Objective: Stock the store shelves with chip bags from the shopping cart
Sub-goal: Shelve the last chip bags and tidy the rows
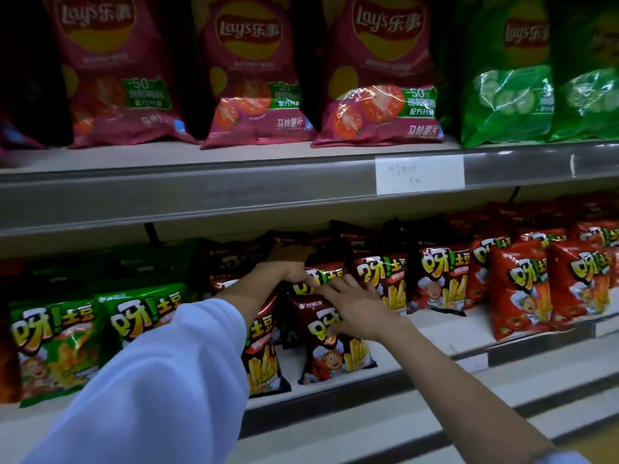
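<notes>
On the lower shelf [438,333] stand several dark brown fries-snack bags. My left hand [284,271] reaches in from a white sleeve and grips the top of one dark brown bag [330,275] in the second row. My right hand [355,309] lies with spread, straight fingers against that bag's lower face and the top of the front dark brown bag [338,358], which stands upright near the shelf edge. Another dark brown bag [263,360] stands just left of it, partly hidden by my left arm. The shopping cart is out of view.
Green bags [60,343] of the same snack fill the lower shelf's left, more dark ones [435,283] and red ones [522,289] its right. Above, pink Lay's bags [254,78] and green Lay's bags [502,95] stand on the upper shelf, whose rail carries a white label [418,174].
</notes>
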A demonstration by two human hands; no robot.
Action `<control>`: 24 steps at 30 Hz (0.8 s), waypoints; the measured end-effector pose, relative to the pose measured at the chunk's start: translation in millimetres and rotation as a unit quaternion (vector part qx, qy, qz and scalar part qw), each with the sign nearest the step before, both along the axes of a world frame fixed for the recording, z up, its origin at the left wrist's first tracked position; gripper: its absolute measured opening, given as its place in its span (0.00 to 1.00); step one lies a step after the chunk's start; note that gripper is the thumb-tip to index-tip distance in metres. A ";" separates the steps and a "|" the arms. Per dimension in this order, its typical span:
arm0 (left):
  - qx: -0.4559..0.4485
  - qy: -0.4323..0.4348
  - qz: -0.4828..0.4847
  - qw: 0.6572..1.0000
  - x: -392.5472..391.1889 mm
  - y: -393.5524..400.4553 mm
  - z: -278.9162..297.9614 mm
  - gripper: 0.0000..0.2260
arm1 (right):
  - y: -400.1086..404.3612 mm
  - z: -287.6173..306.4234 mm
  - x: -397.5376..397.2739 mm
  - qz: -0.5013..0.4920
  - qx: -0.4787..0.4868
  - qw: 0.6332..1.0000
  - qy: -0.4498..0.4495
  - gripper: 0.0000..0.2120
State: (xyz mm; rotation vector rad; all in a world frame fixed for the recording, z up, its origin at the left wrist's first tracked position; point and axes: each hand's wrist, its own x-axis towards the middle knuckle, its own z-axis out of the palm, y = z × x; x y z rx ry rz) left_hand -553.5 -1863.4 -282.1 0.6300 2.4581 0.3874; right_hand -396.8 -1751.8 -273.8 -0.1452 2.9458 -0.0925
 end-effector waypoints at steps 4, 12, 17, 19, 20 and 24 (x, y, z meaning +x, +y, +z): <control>-0.042 -0.020 -0.012 0.999 13.1 6.9 20.3 0.25 | 11.1 2.1 -3.5 0.006 -0.026 1.000 -0.012 0.46; 0.040 0.237 -0.061 0.969 29.0 50.1 61.5 0.25 | 75.2 16.6 0.9 0.012 -0.170 0.984 0.056 0.39; 0.052 0.229 -0.038 0.971 45.4 104.5 52.6 0.25 | 150.7 13.8 0.2 -0.025 -0.135 0.989 0.057 0.31; 0.048 0.184 -0.013 0.982 54.4 128.0 45.5 0.28 | 187.6 11.7 -3.9 -0.033 -0.084 0.994 0.059 0.31; 0.038 0.155 -0.002 0.987 55.9 138.4 40.1 0.29 | 204.7 11.1 -7.1 -0.037 -0.054 0.996 0.059 0.31; -0.023 0.150 -0.008 0.988 64.7 170.5 24.8 0.27 | 255.9 9.6 -24.7 -0.052 0.028 0.996 0.071 0.37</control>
